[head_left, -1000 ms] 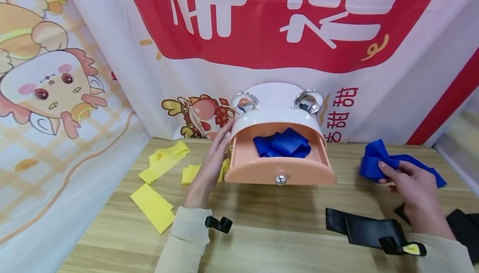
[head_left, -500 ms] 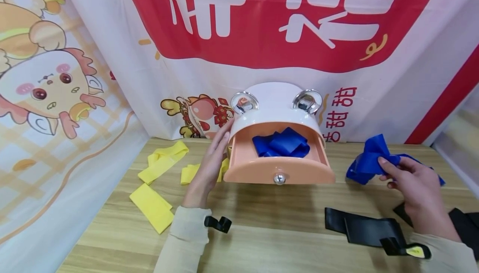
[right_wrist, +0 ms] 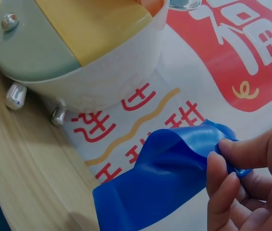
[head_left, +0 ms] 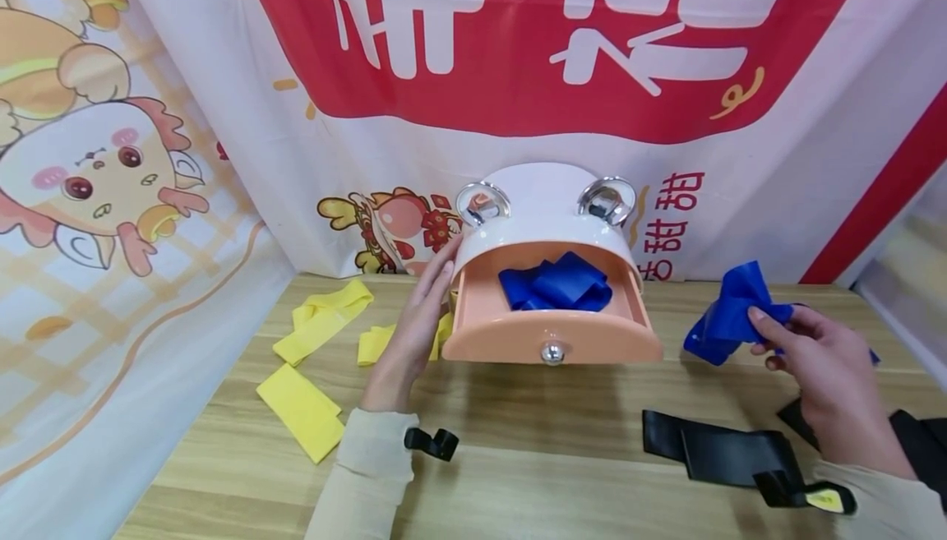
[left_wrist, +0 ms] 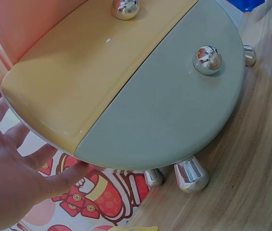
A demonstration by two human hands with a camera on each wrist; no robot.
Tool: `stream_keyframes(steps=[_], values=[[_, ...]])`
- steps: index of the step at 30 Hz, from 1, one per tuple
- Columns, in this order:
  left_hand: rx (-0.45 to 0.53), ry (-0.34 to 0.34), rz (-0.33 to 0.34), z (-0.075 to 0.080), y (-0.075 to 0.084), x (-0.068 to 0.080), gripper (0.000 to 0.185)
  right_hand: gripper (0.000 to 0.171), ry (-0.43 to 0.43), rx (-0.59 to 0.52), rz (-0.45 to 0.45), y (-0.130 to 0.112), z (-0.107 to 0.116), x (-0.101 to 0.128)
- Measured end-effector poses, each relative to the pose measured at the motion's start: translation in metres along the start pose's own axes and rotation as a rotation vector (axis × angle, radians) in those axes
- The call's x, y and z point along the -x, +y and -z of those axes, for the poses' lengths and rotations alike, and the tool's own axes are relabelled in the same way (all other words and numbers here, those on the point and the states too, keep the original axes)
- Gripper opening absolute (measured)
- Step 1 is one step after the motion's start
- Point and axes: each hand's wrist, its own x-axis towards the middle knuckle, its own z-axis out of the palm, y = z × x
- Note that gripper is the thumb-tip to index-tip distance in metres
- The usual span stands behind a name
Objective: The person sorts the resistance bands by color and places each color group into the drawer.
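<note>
Over the table, right hand pinches blue strip.

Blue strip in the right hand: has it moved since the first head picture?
Yes, leftward: the blue strip now reaches closer to the orange drawer.

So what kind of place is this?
Probably a staged tabletop work booth, though I can't be sure: printed cloth hangs behind and left of a wood-grain table, where a small drawer cabinet stands with yellow strips lying beside it.
</note>
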Motion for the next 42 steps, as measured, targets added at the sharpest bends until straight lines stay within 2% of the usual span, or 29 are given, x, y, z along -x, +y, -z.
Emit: stream_keyframes(steps=[5, 10, 13, 18, 21, 26, 31, 36, 39, 42], values=[[0.008, -0.005, -0.005, -0.002, -0.003, -0.001, 0.045, 0.050, 0.009, -0.057, 0.012, -0.005, 0.003, 0.005], [0.014, -0.021, 0.011, -0.007, 0.003, 0.004, 0.043, 0.045, 0.033, -0.062, 0.071, -0.019, 0.003, 0.013], [0.012, -0.025, 0.020, -0.010, 0.011, 0.009, 0.042, 0.044, 0.048, 0.022, 0.122, -0.034, 0.003, 0.019], [0.009, -0.026, 0.030, -0.009, 0.017, 0.012, 0.043, 0.060, 0.060, 0.188, 0.155, -0.064, -0.003, 0.032], [0.033, -0.013, 0.010, -0.007, 0.017, 0.011, 0.043, 0.068, 0.048, 0.249, 0.178, -0.083, -0.008, 0.041], [0.068, 0.048, -0.034, -0.006, 0.012, 0.005, 0.042, 0.060, -0.005, 0.262, 0.249, -0.103, -0.015, 0.054], [0.063, 0.091, -0.146, -0.007, 0.013, 0.001, 0.042, 0.051, -0.069, 0.231, 0.270, -0.110, -0.020, 0.063], [0.019, 0.060, -0.251, -0.005, 0.024, 0.002, 0.040, 0.051, -0.122, 0.202, 0.270, -0.112, -0.022, 0.067], [0.037, 0.020, -0.267, -0.005, 0.029, 0.002, 0.040, 0.052, -0.118, 0.219, 0.285, -0.115, -0.022, 0.070], [0.043, -0.004, -0.254, -0.005, 0.031, 0.002, 0.040, 0.056, -0.095, 0.251, 0.301, -0.121, -0.021, 0.076]])
